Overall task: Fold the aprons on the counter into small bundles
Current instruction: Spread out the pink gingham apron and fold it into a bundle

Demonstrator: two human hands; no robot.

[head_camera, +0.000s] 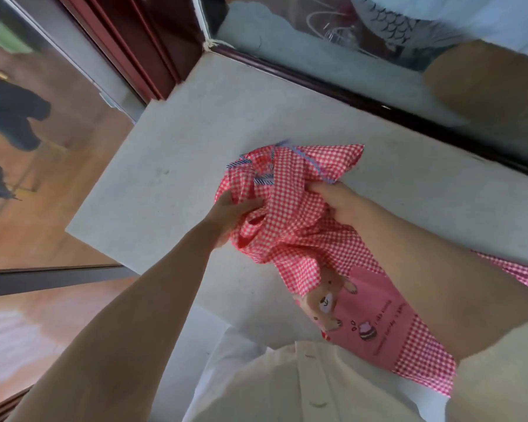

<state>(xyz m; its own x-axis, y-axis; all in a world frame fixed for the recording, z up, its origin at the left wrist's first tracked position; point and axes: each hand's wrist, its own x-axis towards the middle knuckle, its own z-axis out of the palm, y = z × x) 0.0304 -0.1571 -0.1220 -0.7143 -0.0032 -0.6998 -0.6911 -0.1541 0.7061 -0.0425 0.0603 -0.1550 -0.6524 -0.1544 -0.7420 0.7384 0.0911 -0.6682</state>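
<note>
A red-and-white checked apron (pixel 290 208) with a pink bear-print pocket lies crumpled on the pale stone counter (pixel 171 166). Its upper part is bunched up between my hands, with striped trim showing at the top. My left hand (pixel 230 213) grips the bunched cloth from the left side. My right hand (pixel 337 201) grips it from the right, near a purple-edged hem. The apron's lower part trails under my right forearm toward my body and off to the right.
A dark wooden window frame (pixel 378 108) runs along the counter's far edge, with glass behind it. A red-brown door frame (pixel 141 41) stands at the back left. The counter's left edge drops to a wooden floor (pixel 43 208).
</note>
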